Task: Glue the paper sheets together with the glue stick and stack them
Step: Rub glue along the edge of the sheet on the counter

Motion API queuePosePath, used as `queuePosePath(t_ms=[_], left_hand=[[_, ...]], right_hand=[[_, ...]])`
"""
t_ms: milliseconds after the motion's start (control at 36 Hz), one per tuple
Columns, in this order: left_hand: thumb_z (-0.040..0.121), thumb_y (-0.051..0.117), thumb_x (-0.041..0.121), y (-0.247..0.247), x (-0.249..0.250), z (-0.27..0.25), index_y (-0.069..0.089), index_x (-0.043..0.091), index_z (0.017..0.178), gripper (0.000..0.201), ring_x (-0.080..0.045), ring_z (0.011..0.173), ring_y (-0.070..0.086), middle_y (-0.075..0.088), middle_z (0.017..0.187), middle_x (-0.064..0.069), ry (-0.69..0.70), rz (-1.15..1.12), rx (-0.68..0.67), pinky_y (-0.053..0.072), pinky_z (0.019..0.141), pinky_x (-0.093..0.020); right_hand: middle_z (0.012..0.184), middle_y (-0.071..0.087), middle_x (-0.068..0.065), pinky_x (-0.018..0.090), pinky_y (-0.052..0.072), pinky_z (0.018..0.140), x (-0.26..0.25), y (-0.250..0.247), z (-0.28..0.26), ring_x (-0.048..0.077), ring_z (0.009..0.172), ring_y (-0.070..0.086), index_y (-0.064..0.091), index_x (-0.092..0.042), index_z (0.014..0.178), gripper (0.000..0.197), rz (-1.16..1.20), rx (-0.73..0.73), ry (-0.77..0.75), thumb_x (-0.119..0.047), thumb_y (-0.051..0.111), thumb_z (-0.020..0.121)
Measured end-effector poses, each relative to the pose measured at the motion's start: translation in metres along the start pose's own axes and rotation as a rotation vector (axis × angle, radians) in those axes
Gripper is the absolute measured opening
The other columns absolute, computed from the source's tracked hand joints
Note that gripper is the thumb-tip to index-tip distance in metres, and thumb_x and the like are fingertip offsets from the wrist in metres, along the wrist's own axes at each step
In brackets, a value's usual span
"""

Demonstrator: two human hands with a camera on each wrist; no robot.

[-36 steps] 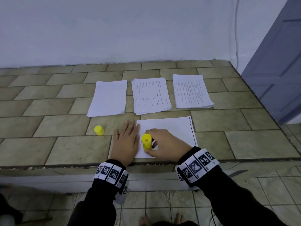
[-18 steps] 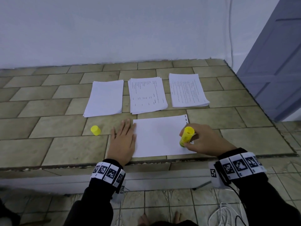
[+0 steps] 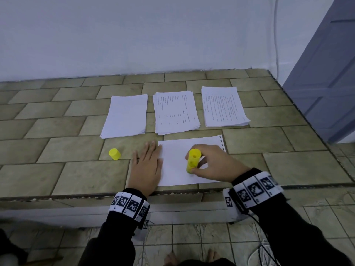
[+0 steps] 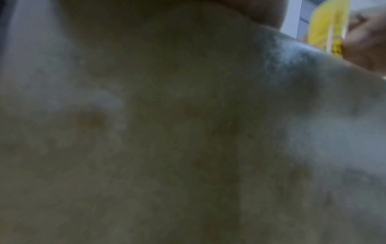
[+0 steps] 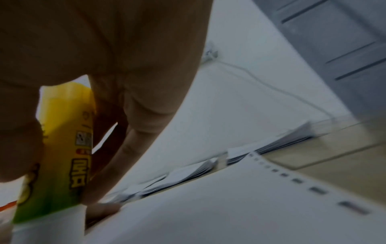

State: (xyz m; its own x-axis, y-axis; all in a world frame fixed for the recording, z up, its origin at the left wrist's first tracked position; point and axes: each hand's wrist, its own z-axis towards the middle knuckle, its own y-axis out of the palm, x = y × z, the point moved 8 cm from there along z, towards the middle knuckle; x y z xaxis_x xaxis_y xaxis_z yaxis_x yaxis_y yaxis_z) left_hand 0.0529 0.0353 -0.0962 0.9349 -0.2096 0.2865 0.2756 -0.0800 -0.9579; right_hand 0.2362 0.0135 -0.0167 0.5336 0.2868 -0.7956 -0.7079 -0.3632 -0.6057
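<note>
A white paper sheet [image 3: 176, 166] with punched holes along its right edge lies near the front edge of the tiled ledge. My right hand [image 3: 209, 166] grips the yellow glue stick [image 3: 193, 160], tip down on the middle of the sheet. In the right wrist view the glue stick [image 5: 62, 148] stands on the sheet [image 5: 229, 206] between thumb and fingers. My left hand [image 3: 147, 167] lies flat, its fingers straight, on the sheet's left edge and the tile. The yellow cap [image 3: 114, 153] stands on the tile to the left of that hand.
Three paper stacks lie in a row behind the sheet: a blank one [image 3: 125, 115], a printed middle one [image 3: 175, 112] and a printed right one [image 3: 223, 106]. A white wall rises behind, a grey door [image 3: 330, 83] stands at the right. The ledge's front edge [image 3: 76, 195] drops to a tiled floor.
My right hand first carried the glue stick from the sheet's left part to its right edge, then back left to the middle. The left hand stays flat.
</note>
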Motion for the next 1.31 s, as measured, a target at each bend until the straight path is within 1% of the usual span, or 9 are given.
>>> queuePosePath(t_ms=[111,250,500,611,750,889,1028,1167,1305], left_hand=[[0.087,-0.008,0.052,-0.002,0.001,0.0,0.022,0.02,0.156,0.082,-0.015,0.152,-0.001,0.009,0.165,0.001,0.006,0.003,0.003,-0.004,0.12,-0.046],[0.09,0.0,0.052,0.004,-0.003,0.001,0.019,0.021,0.157,0.076,-0.017,0.152,-0.004,0.005,0.165,0.0,0.039,0.019,-0.02,-0.005,0.12,-0.047],[0.085,-0.011,0.049,0.004,-0.001,0.001,0.015,0.02,0.158,0.083,-0.017,0.152,-0.005,0.004,0.166,0.001,0.036,0.045,-0.04,-0.006,0.12,-0.047],[0.09,-0.008,0.048,0.002,0.0,0.001,0.022,0.016,0.156,0.079,-0.019,0.153,0.001,0.011,0.165,-0.002,0.039,0.016,0.002,-0.003,0.12,-0.048],[0.091,-0.005,0.049,0.002,-0.001,0.002,0.019,0.021,0.156,0.074,-0.019,0.153,0.004,0.013,0.164,-0.001,0.035,-0.011,0.018,-0.001,0.12,-0.048],[0.089,-0.007,0.052,0.005,-0.006,0.004,0.02,0.026,0.156,0.077,-0.016,0.152,-0.001,0.008,0.165,0.002,0.028,-0.008,-0.008,-0.002,0.12,-0.048],[0.088,-0.01,0.051,0.004,-0.007,0.004,0.019,0.024,0.157,0.079,-0.015,0.152,-0.001,0.007,0.165,0.003,0.022,-0.009,-0.017,-0.003,0.12,-0.047],[0.086,-0.01,0.051,0.001,-0.005,0.003,0.019,0.024,0.156,0.081,-0.014,0.152,-0.002,0.007,0.165,0.003,0.023,-0.044,-0.01,-0.005,0.12,-0.045],[0.088,-0.006,0.051,-0.002,-0.005,0.0,0.024,0.024,0.155,0.079,-0.01,0.151,-0.002,0.01,0.164,0.005,0.026,-0.126,0.031,-0.008,0.12,-0.041]], right_hand=[[0.099,0.065,0.005,0.034,0.056,0.078,-0.02,0.032,0.017,0.015,0.088,0.063,0.064,-0.008,0.096,0.022,-0.028,-0.093,-0.065,-0.014,0.075,0.079],[0.099,0.062,0.006,0.038,0.054,0.08,-0.032,0.053,0.032,0.019,0.088,0.061,0.062,-0.008,0.099,0.022,-0.086,-0.15,-0.108,-0.014,0.074,0.081],[0.099,0.064,0.006,0.033,0.052,0.08,-0.031,0.046,0.059,0.017,0.088,0.06,0.06,-0.008,0.096,0.02,-0.142,-0.148,-0.096,-0.013,0.073,0.081],[0.091,0.065,0.008,0.017,0.046,0.07,-0.025,0.034,0.079,0.016,0.083,0.06,0.06,-0.001,0.091,0.019,-0.139,-0.104,-0.039,-0.01,0.073,0.08],[0.094,0.066,0.009,0.041,0.051,0.083,-0.014,0.026,0.1,0.025,0.09,0.062,0.056,-0.012,0.084,0.018,-0.21,-0.081,0.047,-0.014,0.073,0.078],[0.096,0.066,0.012,0.044,0.05,0.085,-0.011,0.015,0.103,0.028,0.092,0.061,0.052,-0.014,0.085,0.019,-0.215,-0.042,0.073,-0.011,0.07,0.08],[0.092,0.067,0.005,0.042,0.053,0.084,0.006,0.002,0.082,0.019,0.087,0.064,0.058,-0.012,0.084,0.017,-0.087,0.01,0.117,-0.013,0.073,0.078],[0.099,0.068,0.003,0.024,0.054,0.079,0.009,0.0,0.048,0.013,0.088,0.064,0.064,-0.011,0.089,0.016,-0.006,-0.052,0.114,-0.012,0.076,0.079],[0.099,0.068,-0.009,0.028,0.056,0.083,0.011,0.004,0.026,0.007,0.089,0.064,0.067,-0.014,0.097,0.02,0.048,-0.085,0.118,-0.012,0.075,0.079]])
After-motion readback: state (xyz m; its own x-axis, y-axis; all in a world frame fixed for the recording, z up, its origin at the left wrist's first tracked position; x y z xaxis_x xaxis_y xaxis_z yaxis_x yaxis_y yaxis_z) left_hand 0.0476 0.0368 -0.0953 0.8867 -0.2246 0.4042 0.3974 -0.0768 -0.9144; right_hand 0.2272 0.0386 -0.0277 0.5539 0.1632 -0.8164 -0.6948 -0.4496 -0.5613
